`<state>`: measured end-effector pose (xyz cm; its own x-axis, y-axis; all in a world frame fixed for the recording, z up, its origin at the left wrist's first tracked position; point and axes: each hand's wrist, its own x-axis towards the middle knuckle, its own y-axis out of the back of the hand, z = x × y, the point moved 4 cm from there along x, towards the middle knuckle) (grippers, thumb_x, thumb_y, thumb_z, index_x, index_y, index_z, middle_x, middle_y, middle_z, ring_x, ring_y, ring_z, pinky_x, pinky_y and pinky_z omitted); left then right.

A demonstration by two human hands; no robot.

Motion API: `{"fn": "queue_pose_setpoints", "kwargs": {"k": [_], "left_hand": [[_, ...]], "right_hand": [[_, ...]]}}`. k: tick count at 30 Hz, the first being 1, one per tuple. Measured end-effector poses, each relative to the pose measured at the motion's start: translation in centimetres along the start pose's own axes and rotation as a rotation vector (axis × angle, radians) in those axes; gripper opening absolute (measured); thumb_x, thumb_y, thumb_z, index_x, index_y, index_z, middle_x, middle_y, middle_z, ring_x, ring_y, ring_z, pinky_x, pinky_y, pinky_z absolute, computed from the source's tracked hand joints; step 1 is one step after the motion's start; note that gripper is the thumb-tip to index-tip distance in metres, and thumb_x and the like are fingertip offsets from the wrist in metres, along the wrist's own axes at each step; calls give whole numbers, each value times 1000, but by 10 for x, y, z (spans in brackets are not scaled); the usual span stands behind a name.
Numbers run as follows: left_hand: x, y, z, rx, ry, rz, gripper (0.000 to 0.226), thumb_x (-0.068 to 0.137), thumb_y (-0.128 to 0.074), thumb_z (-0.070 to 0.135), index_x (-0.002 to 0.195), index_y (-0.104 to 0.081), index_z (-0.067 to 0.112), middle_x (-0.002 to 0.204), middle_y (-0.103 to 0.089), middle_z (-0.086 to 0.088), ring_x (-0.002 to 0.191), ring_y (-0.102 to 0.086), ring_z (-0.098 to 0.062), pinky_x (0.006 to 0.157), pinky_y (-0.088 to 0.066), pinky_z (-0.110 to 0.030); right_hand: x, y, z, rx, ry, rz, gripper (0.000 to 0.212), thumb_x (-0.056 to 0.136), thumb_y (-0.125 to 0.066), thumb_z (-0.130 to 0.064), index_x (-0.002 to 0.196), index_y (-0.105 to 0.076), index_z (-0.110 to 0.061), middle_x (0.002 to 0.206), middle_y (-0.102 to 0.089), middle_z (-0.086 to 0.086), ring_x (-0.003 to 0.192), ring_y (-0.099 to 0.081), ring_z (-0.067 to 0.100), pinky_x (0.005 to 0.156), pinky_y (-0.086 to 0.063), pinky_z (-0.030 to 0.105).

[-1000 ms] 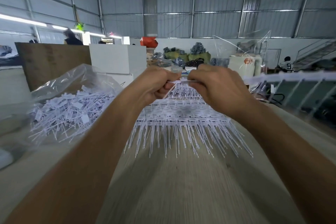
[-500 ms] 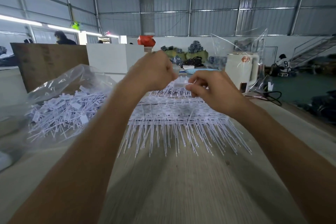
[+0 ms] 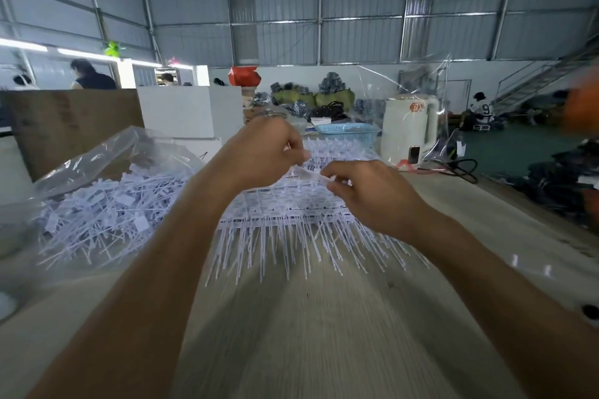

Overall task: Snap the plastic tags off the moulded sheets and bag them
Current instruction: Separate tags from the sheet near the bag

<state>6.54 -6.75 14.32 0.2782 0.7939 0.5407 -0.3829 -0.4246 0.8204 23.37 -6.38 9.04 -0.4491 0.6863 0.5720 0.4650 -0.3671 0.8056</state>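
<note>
Left hand [image 3: 264, 152] and right hand [image 3: 366, 193] both pinching thin white strip [image 3: 308, 172] between curled fingers, holding it just above sheets [image 3: 291, 204] lying stacked on table [image 3: 308, 334]. Bag [image 3: 97, 172] of loose tags [image 3: 107, 214] lying at left, beside sheets.

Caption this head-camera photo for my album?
Both hands, left and right, pinch a plastic strip above stacked tag sheets.

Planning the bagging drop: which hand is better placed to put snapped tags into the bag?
Left, probably: the left hand is nearer the clear bag; the right hand is farther away.
</note>
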Motion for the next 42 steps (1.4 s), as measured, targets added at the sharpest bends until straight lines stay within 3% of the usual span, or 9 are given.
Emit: {"fn": "queue_pose_setpoints", "kwargs": {"k": [3,13,17,21,24,30,34,37,42], "left_hand": [[-5,3,1,-159,-55,-53,22,95,-66,34,74,-68,31,52,-64,16,46,-57,1,58,-39,-23],[-7,5,9,-234,-123,-245,7,92,-71,29,89,-74,24,58,-70,3,50,-64,-17,55,-41,-4],[-5,7,2,-209,-146,-131,5,93,-71,27,90,-74,24,58,-68,8,45,-57,2,54,-38,-3],[-3,9,-9,-121,-154,-101,9,93,-69,33,94,-76,28,59,-67,13,50,-58,0,56,-38,-18],[-1,8,-16,-194,-119,-7,13,97,-63,31,89,-72,28,58,-65,14,48,-58,0,54,-40,-11],[6,15,-58,28,273,346,25,100,-54,17,83,-71,24,80,-66,8,59,-50,2,57,-32,-14],[4,5,-69,-93,284,208,32,105,-48,28,74,-56,28,81,-63,-1,69,-60,-17,65,-48,-34],[3,-6,-50,-487,210,162,27,106,-46,22,83,-58,18,87,-68,-7,84,-70,-34,68,-59,-40],[7,-19,-10,-783,-4,138,23,106,-48,16,105,-72,17,78,-63,-2,68,-59,-17,61,-55,-28]], "right_hand": [[-8,13,3,173,-20,-71,19,102,-58,-27,115,-71,-25,91,-70,-7,68,-58,0,70,-47,30],[-9,43,8,321,36,-232,20,100,-62,-24,81,-70,-29,66,-67,-12,56,-60,2,60,-49,19],[9,45,14,388,48,-259,18,99,-63,-24,83,-72,-26,67,-67,-10,56,-59,6,60,-48,23],[13,37,10,429,73,-285,20,100,-62,-23,84,-73,-20,60,-62,-13,54,-55,5,57,-43,17],[18,38,4,421,104,-185,23,101,-60,-22,79,-69,-22,59,-61,-13,53,-55,4,57,-43,17],[11,24,-12,180,227,-172,20,101,-59,-26,95,-75,-15,83,-70,-5,75,-63,12,75,-53,40],[17,35,-4,202,199,-5,21,102,-58,-29,102,-75,-17,91,-70,-9,78,-61,7,78,-51,39],[18,39,4,202,152,44,20,102,-57,-30,104,-74,-19,87,-70,-9,67,-57,-3,73,-53,39],[18,44,12,291,58,108,16,102,-57,-27,99,-72,-21,70,-67,-6,51,-62,6,62,-55,31]]}}
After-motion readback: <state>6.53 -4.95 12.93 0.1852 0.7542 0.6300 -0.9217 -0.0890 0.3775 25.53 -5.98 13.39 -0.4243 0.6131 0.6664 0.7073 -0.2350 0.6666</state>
